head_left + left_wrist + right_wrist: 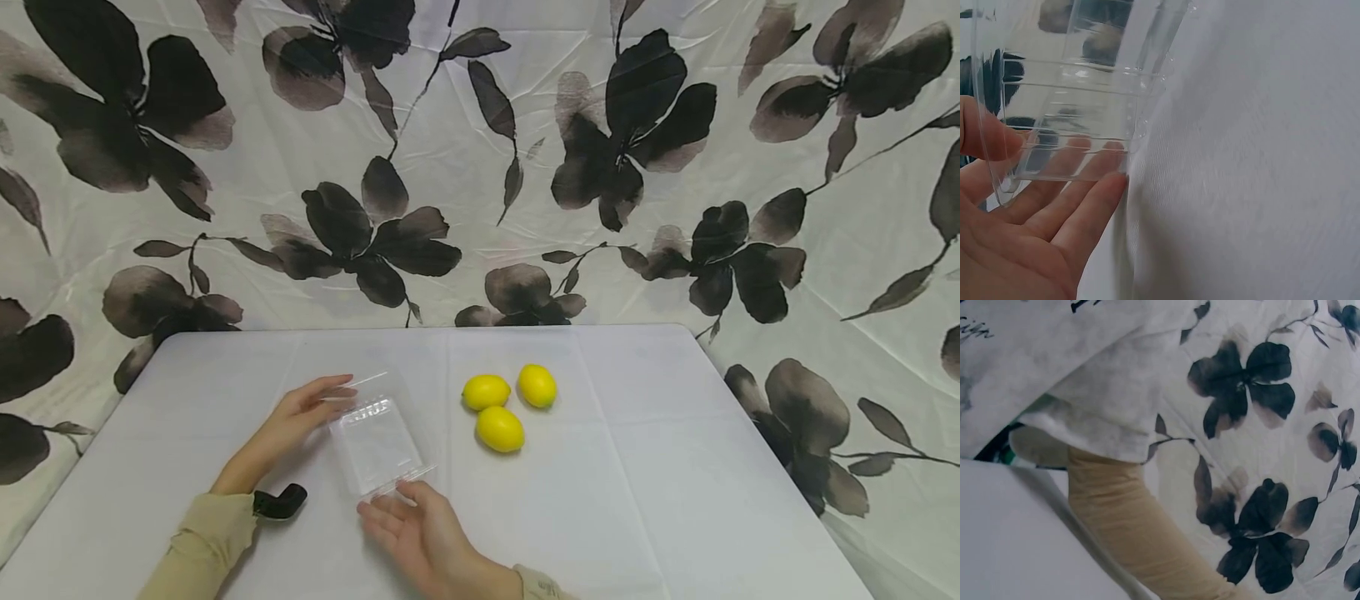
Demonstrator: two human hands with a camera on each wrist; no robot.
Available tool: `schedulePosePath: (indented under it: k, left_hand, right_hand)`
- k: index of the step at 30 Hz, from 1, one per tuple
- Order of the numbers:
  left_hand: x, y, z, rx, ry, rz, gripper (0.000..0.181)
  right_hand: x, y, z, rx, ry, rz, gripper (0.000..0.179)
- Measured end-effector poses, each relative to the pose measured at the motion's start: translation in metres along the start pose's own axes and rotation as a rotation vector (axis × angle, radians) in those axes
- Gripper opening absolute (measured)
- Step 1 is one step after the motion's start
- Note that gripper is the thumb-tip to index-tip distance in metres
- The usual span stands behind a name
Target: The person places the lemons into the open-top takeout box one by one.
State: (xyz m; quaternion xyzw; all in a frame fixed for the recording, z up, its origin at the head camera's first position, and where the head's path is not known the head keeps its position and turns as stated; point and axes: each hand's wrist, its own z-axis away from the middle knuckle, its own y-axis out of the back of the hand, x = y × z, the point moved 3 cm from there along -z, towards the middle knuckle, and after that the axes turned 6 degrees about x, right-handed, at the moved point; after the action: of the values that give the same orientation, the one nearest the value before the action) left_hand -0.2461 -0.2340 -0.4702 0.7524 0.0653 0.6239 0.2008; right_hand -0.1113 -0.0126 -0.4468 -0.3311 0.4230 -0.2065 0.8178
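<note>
Container (381,450) slants between left hand (295,418), gripping its far-left corner, and right hand (429,529), relaxed, empty, by its near edge

Left sleeve (197,542) is khaki-tan and kinda creased, with a stubby, bent black gadget (281,502) at the cuff. Right sleeve (538,583) looks much the same shade, from what little shows. Left hand (303,411) and right hand (427,529) are both bare. Right wrist view has a wrinkly tan arm covering (1125,515) coming out of a loose, blotchy white-grey top (1110,394) with dark script lettering (977,328), cropped and hard to read.
</note>
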Motion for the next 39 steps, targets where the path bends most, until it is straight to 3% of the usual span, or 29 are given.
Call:
schedulePosePath:
  k: [16, 21, 25, 34, 39]
  left_hand:
    - [0.000, -0.027, -0.020, -0.070, -0.072, 0.107, 0.048]
    - [0.003, -0.035, -0.025, -0.053, -0.092, 0.099, 0.049]
    - [0.003, -0.039, -0.029, -0.029, -0.050, 0.100, 0.050]
    - [-0.001, -0.044, -0.031, -0.039, 0.017, 0.212, 0.049]
    - [-0.006, -0.046, -0.026, -0.059, 0.118, 0.228, 0.057]
  right_hand:
    - [0.008, 0.001, 0.009, -0.006, 0.001, 0.049, 0.072]
    - [0.009, 0.000, 0.011, -0.002, -0.003, 0.038, 0.063]
    - [0.010, 0.000, 0.010, -0.004, -0.019, 0.033, 0.060]
    - [0.010, -0.001, 0.011, -0.002, -0.019, 0.042, 0.057]
    - [0.010, -0.001, 0.010, 0.002, -0.015, 0.062, 0.058]
